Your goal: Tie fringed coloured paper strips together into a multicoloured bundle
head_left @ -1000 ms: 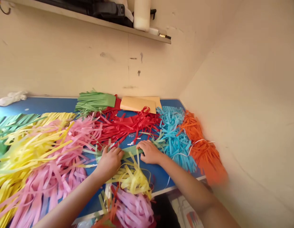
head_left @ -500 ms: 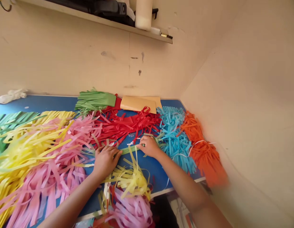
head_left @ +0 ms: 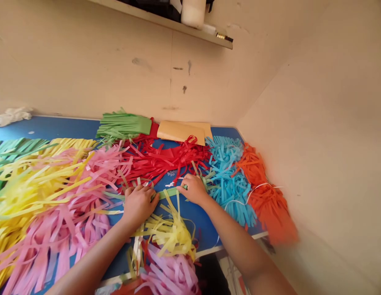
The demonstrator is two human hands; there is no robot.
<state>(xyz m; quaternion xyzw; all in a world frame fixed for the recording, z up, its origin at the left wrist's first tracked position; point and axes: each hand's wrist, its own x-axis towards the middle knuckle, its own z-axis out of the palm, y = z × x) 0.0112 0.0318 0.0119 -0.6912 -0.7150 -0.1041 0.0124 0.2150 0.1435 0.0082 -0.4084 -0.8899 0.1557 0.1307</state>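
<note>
A narrow green paper strip (head_left: pixel 168 192) stretches between my two hands, just above or on the blue table. My left hand (head_left: pixel 139 203) is closed around its left end, fingers curled over it. Its right end is pinched in my right hand (head_left: pixel 192 189), with thin pale green fringe (head_left: pixel 208 178) showing beyond the fingers. Below the strip, a bunch of yellow paper fringe (head_left: pixel 172 233) hangs at the table's front edge, over a lilac-pink bunch (head_left: pixel 170 270). Red paper fringe (head_left: pixel 168 159) lies just behind my hands. What the palms cover is hidden.
Pink (head_left: pixel 70 217) and yellow fringe (head_left: pixel 33 184) spread over the left side. Blue fringe (head_left: pixel 231 184) and orange fringe (head_left: pixel 264 192) with a white cord (head_left: pixel 252 190) lie right. Green fringe (head_left: pixel 125 125) and folded tan paper (head_left: pixel 181 130) rest at the back; a wall shelf (head_left: pixel 165 25) hangs above.
The view has shifted slightly, so the shelf sits higher and farther right. Both hands keep hold of the green strip, and its position between them has barely altered.
</note>
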